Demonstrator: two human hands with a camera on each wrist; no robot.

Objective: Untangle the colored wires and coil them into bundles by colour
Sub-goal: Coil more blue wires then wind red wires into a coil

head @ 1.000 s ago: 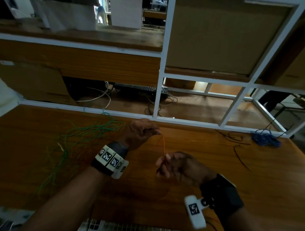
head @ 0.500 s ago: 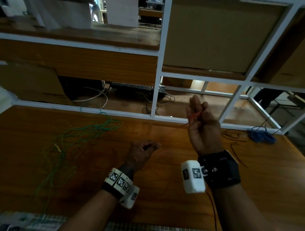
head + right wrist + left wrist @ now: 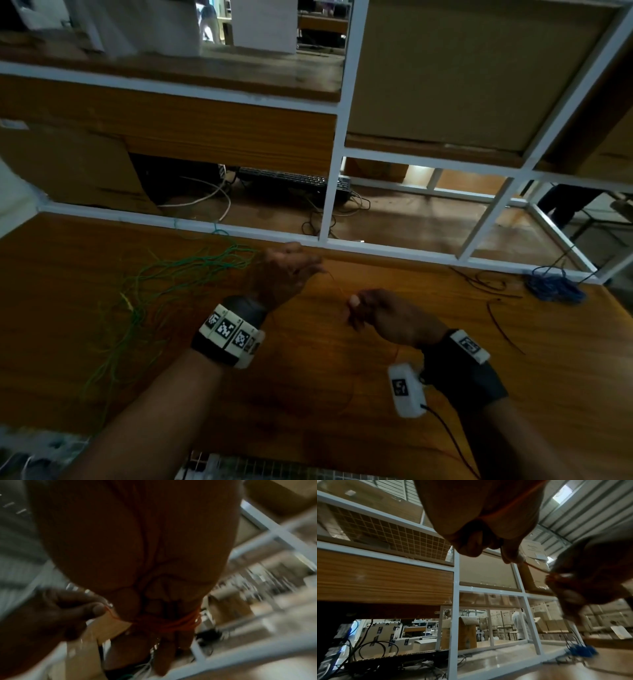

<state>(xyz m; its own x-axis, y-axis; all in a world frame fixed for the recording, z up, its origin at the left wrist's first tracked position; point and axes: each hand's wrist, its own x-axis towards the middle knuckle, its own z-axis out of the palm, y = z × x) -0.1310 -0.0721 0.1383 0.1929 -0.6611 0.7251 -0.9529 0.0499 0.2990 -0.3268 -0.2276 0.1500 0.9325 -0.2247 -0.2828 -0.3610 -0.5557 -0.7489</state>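
Over table (image 3: 513, 394), hands (image 3: 387, 318) are low again, orange wire (image 3: 337, 291) between.

Dim room — wooden table (image 3: 308, 428), white-framed shelving (image 3: 334, 164) behind.

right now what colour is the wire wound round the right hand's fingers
Orange-red wire, wound round the right hand; clearest in the right wrist view.
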